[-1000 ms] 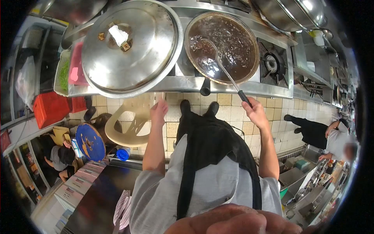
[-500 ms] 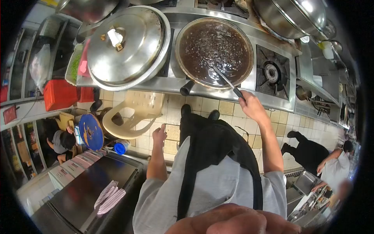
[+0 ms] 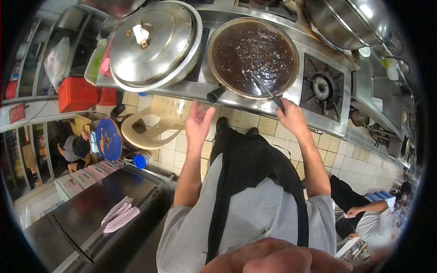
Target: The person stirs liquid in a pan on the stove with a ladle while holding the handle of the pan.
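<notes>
I find the space right of the ladle grip, above the gas burner (image 3: 320,88), passable to the right hand (image 3: 291,116). Directly beyond the grip, the wide pan's (image 3: 245,96) rim blocks any low forward approach. Left of it, the black pan handle (image 3: 216,93) juts over the stove's front edge, just beyond the spread left hand (image 3: 198,122). Farther left, a lidded pot (image 3: 157,52) obstructs; below it stands a beige plastic chair (image 3: 169,108). Between both hands, a gap lies above the tiles (image 3: 236,117).
</notes>
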A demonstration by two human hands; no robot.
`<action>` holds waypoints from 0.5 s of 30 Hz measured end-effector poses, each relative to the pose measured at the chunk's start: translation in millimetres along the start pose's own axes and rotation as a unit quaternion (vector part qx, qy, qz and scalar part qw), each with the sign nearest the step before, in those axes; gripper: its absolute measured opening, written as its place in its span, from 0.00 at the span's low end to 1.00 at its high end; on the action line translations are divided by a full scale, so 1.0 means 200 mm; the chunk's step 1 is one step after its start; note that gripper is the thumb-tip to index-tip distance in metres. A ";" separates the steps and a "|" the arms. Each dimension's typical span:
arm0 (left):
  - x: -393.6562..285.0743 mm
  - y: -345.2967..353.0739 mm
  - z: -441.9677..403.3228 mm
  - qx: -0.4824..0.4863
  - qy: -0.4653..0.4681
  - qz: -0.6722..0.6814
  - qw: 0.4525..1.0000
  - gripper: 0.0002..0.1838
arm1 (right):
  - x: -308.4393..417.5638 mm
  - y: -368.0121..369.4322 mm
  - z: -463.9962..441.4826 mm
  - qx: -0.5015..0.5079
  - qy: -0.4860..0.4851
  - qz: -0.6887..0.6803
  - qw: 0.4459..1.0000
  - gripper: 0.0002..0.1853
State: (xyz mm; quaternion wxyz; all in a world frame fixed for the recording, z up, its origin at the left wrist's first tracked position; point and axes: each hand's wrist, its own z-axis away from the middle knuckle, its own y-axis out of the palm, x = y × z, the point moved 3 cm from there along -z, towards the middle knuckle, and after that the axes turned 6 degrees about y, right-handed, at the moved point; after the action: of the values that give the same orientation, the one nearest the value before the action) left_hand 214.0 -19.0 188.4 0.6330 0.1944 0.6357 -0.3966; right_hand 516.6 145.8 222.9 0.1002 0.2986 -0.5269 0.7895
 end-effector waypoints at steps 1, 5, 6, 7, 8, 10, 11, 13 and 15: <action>-0.04 0.02 -0.03 0.006 0.011 -0.014 1.000 0.43 | -0.01 0.01 0.01 -0.011 -0.012 0.004 1.000 0.16; -0.15 0.05 -0.16 0.069 0.046 -0.152 0.985 0.40 | 0.03 0.01 0.06 -0.027 -0.029 -0.007 0.999 0.17; -0.16 0.06 -0.18 0.075 0.047 -0.144 0.986 0.38 | 0.05 0.01 0.07 -0.016 -0.013 -0.020 1.000 0.16; -0.18 0.06 -0.19 0.082 0.048 -0.137 0.986 0.37 | 0.06 0.01 0.08 -0.005 0.004 -0.034 0.999 0.16; -0.19 0.06 -0.19 0.089 0.057 -0.151 0.983 0.36 | 0.08 0.01 0.09 0.007 0.021 -0.048 0.999 0.15; -0.21 0.06 -0.19 0.100 0.074 -0.181 0.976 0.33 | 0.13 0.00 0.11 0.020 0.044 -0.061 0.997 0.16; -0.19 0.06 -0.19 0.099 0.077 -0.180 0.976 0.33 | 0.14 0.01 0.12 0.025 0.055 -0.068 0.996 0.16; -0.17 0.06 -0.19 0.099 0.085 -0.177 0.975 0.31 | 0.14 0.04 0.14 0.033 0.068 -0.088 0.993 0.16; -0.16 0.06 -0.20 0.100 0.106 -0.183 0.972 0.31 | 0.12 0.07 0.15 0.055 0.092 -0.146 0.983 0.15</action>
State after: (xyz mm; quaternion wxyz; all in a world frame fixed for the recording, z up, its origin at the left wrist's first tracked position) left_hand 200.1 26.1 210.7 0.4557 0.1779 0.6810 -0.5449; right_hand 501.9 108.2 233.3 0.2455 0.3036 -0.4218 0.8183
